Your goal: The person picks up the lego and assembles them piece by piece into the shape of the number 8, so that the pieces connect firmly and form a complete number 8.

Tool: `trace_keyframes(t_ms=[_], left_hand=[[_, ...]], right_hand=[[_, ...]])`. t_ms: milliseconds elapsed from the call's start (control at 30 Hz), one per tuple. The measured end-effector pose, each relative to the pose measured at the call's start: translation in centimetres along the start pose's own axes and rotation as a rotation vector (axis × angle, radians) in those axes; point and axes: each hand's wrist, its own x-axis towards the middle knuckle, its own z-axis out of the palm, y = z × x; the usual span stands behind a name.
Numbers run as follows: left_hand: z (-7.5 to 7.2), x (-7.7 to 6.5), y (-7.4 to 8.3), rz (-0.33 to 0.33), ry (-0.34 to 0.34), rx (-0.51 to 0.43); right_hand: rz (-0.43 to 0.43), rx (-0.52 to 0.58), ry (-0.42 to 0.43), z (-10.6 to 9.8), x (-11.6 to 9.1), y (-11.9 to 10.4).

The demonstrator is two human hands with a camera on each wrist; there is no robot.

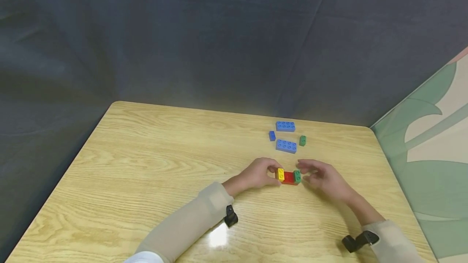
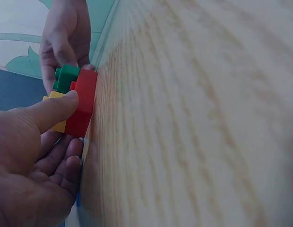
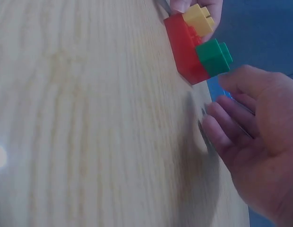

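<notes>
A red toy brick (image 1: pixel 289 178) lies flat on the table, with a small yellow brick (image 1: pixel 280 174) fixed on its left end and a small green brick (image 1: pixel 297 176) on its right end. Between thumb and fingers, my left hand (image 1: pixel 260 173) pinches the yellow end of this stack; in the left wrist view its thumb (image 2: pixel 66 106) overlaps the yellow and red bricks. My right hand (image 1: pixel 326 179) is beside the green end, fingers relaxed and gripping nothing. The right wrist view shows its thumb tip (image 3: pixel 229 82) right by the green brick's corner.
Beyond the hands lie two long blue bricks, a farther one (image 1: pixel 285 126) and a nearer one (image 1: pixel 286 146). A small blue brick (image 1: pixel 272 136) and another green brick (image 1: pixel 302 140) flank them. Dark cloth (image 1: pixel 219 44) hangs behind the wooden table (image 1: pixel 153 153); a patterned panel (image 1: pixel 435 165) stands right.
</notes>
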Motion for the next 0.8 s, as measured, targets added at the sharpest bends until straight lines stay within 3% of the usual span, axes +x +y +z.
trace_keyframes(t_ms=[267, 500, 800], left_hand=[[0.0, 0.0, 0.0, -0.004, -0.006, -0.007], [-0.1, 0.0, 0.0, -0.004, -0.004, -0.032], [-0.2, 0.0, 0.0, -0.003, -0.011, -0.016]], right_hand=[[0.045, -0.062, 0.173, -0.3, 1.8, -0.1], [0.106, -0.092, 0.214, -0.3, 3.2, 0.2], [0.096, -0.056, 0.256, 0.3, 4.6, 0.5]])
